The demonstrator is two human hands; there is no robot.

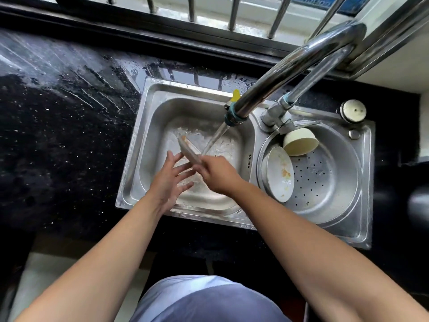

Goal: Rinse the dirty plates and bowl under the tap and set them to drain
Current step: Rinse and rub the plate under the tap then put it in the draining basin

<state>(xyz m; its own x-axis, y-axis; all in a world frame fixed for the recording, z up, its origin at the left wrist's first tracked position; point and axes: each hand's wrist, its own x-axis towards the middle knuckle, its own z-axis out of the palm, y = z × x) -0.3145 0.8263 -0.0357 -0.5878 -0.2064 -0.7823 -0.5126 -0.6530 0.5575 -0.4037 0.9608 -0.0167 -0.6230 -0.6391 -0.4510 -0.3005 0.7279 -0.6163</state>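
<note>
My right hand [216, 175] grips a plate [188, 148] by its near rim and holds it on edge over the left sink basin [153, 145]; an orange smear shows at its far end. Water runs from the tap spout [234, 117] and lands right beside the plate. My left hand [168, 182] is open with fingers spread, its fingertips just left of the plate. In the right basin, a perforated drainer [325, 180] holds a white plate [279, 174] with orange stains leaning on its left wall, and a cream bowl [300, 141] lying on its side.
The chrome tap arches [301, 63] over the divider between the basins. Wet black countertop [58, 108] spreads to the left. A round white cap [353, 110] sits at the sink's back right corner. Window bars [232, 12] run along the back.
</note>
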